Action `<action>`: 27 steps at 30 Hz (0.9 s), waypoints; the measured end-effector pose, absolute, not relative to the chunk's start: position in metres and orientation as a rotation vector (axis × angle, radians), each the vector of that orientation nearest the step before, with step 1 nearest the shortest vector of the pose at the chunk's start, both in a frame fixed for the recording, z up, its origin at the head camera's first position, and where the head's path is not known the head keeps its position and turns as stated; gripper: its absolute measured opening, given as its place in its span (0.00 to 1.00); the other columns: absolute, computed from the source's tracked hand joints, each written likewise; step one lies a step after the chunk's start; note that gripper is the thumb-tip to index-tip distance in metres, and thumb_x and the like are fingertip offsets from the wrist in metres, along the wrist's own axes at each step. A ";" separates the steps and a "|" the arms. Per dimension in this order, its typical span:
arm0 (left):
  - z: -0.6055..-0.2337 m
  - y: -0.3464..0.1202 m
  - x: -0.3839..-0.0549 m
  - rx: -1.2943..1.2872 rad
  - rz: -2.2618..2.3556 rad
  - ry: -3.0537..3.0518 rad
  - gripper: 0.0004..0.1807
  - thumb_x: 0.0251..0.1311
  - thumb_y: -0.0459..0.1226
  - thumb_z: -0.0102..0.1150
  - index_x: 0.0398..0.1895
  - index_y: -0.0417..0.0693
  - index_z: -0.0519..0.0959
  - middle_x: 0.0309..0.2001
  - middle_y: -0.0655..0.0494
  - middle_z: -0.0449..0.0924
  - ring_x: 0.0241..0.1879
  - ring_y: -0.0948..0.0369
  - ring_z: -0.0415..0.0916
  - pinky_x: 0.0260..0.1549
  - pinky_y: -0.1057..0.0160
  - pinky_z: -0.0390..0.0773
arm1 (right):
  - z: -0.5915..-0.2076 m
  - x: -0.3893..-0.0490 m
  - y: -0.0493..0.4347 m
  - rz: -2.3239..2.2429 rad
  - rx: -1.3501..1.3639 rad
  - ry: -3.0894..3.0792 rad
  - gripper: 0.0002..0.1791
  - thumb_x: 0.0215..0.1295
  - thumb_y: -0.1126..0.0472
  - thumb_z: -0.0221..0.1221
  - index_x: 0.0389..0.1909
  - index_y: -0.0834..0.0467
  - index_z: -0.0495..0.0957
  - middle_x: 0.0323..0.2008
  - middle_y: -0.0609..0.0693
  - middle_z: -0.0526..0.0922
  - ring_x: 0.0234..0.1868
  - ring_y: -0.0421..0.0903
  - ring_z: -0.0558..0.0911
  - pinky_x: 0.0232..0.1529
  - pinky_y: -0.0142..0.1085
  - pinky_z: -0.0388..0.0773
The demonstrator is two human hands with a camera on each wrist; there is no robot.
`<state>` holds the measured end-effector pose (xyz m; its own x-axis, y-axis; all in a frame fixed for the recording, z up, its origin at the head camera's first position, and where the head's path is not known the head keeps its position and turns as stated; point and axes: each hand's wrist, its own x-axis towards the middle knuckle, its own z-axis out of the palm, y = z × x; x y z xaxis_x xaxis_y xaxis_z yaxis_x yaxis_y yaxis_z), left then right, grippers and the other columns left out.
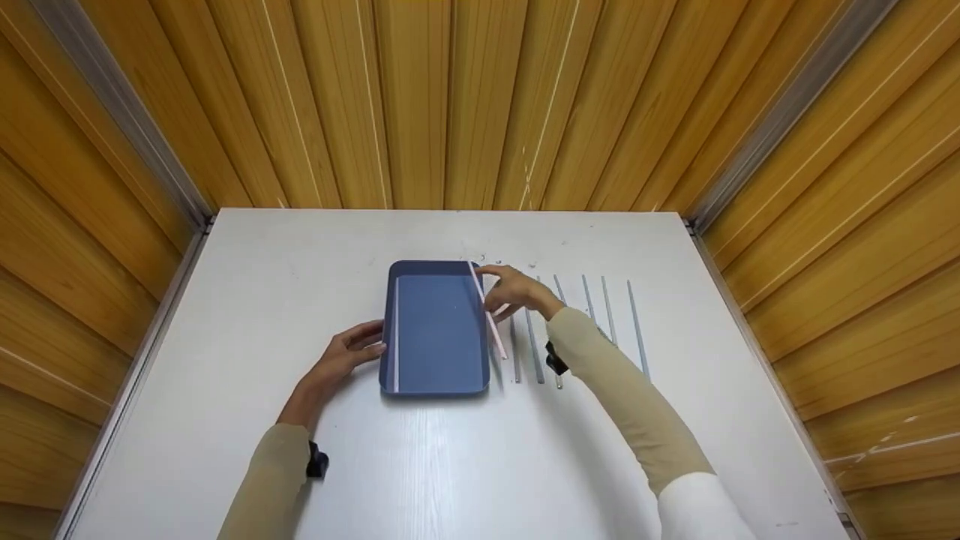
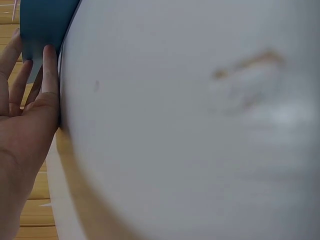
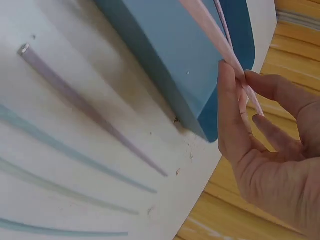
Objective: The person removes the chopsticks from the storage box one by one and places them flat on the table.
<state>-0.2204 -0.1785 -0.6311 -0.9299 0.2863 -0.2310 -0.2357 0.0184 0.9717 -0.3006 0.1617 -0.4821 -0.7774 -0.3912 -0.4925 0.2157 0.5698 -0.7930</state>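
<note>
A blue rectangular tray (image 1: 442,337) lies on the white table. My left hand (image 1: 341,360) touches its left side; in the left wrist view, straight fingers (image 2: 50,70) rest along the tray wall (image 2: 42,25). Between thumb and fingertips, my right hand (image 1: 517,289) pinches a thin pink straw (image 1: 493,330). It slants over the tray's right rim, as the right wrist view also shows with the pinching hand (image 3: 270,150). Another pale straw (image 1: 397,330) lies lengthwise inside the tray, near its left wall.
Right of the tray, several straws lie roughly parallel on the table, among them a purple one (image 3: 95,115) and a bluish one (image 1: 637,322). My right forearm (image 1: 622,390) covers part of this row. Wood-patterned walls (image 1: 420,105) stand around the table.
</note>
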 end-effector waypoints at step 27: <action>-0.631 -0.179 -0.221 0.079 1.993 1.908 0.35 0.67 0.34 0.65 0.76 0.42 0.65 0.75 0.39 0.66 0.74 0.47 0.66 0.60 0.67 0.80 | -0.473 -0.303 0.353 -1.200 0.105 2.171 0.46 0.72 0.71 0.56 0.83 0.56 0.42 0.45 0.53 0.78 0.48 0.46 0.82 0.52 0.39 0.87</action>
<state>-0.2212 -0.1793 -0.6309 -0.9268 0.3064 -0.2173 -0.2305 -0.0069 0.9731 -0.3033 0.3532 -0.4729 -0.7878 -0.2293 -0.5716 0.3621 0.5783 -0.7311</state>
